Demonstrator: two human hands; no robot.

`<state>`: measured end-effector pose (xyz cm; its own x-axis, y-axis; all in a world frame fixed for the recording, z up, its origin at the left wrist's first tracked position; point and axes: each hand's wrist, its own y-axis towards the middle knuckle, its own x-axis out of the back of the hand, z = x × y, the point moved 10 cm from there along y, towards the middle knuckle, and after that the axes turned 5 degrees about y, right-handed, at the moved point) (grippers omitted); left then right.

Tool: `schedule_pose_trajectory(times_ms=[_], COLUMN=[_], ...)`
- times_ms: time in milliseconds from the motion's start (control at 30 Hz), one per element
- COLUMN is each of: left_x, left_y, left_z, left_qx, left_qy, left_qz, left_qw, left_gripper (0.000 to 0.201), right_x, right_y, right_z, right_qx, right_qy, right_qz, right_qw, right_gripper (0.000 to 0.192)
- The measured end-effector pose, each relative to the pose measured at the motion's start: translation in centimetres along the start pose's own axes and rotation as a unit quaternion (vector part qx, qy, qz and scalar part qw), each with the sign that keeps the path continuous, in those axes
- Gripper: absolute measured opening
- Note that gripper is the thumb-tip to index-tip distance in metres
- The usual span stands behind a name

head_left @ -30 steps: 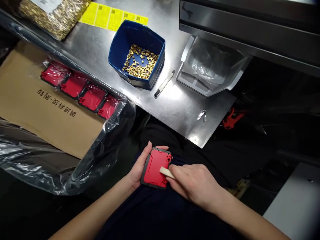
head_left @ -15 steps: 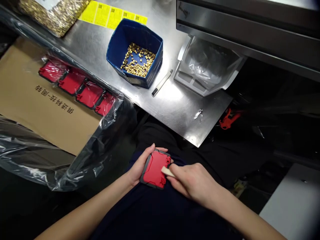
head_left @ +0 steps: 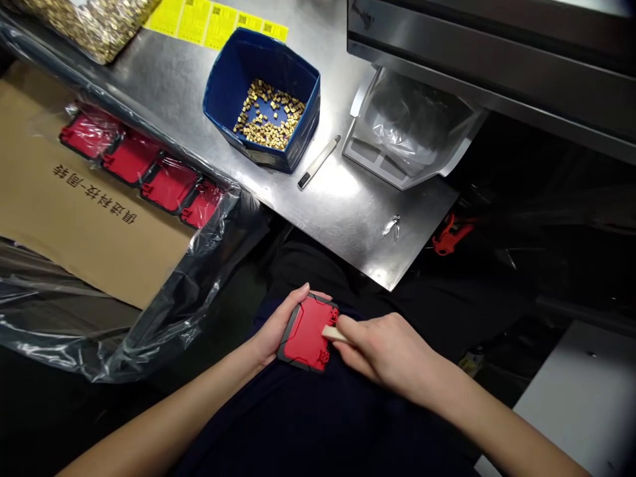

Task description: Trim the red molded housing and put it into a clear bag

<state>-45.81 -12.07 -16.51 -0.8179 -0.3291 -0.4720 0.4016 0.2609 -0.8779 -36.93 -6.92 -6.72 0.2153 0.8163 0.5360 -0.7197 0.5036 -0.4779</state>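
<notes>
While the left hand (head_left: pixel 275 331) cups the flat red plastic cover with a dark rim (head_left: pixel 308 332) over the lap, the right hand's (head_left: pixel 392 351) fingers pinch a small pale stick (head_left: pixel 333 333) that should press squarely at the cover's right edge.

Blue bin (head_left: pixel 223 86) holding brass bits (head_left: pixel 268 122); metal table (head_left: pixel 342 199); yellow labels (head_left: pixel 209 20).

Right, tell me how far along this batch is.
Done: cannot tell; no finished pile shows. In hand: the left hand holds one red cover on the lap, while the right hand presses a pale stick against its right edge. Left: probably four more covers lying in the plastic-lined carton, and brass parts in the blue bin.
</notes>
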Motion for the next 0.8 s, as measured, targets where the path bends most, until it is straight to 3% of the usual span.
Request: schedule_pose_trajectory(times_ms=[300,433,800], left_x=[-0.2,0.3,0.4], left_y=[0.2,0.3,0.6], left_z=[0.4,0.3,0.0], left_qx=[0.007,0.011,0.014], left_qy=[-0.022,-0.011,0.002], left_qz=[0.026,0.007,0.019], left_qw=[0.999,1.0,1.0], left_gripper=[0.045,0.045,0.046], right_x=[-0.4,-0.3,-0.5], right_y=[0.6,1.0,1.4], right_z=[0.4,0.0,0.2], right_qx=[-0.007,-0.035,-0.055], right_qy=[-0.002,-0.023,-0.02], right_qz=[0.047,0.061,0.091], right_qw=[0.999,0.997,0.994], right_gripper=[0.023,0.022,0.021])
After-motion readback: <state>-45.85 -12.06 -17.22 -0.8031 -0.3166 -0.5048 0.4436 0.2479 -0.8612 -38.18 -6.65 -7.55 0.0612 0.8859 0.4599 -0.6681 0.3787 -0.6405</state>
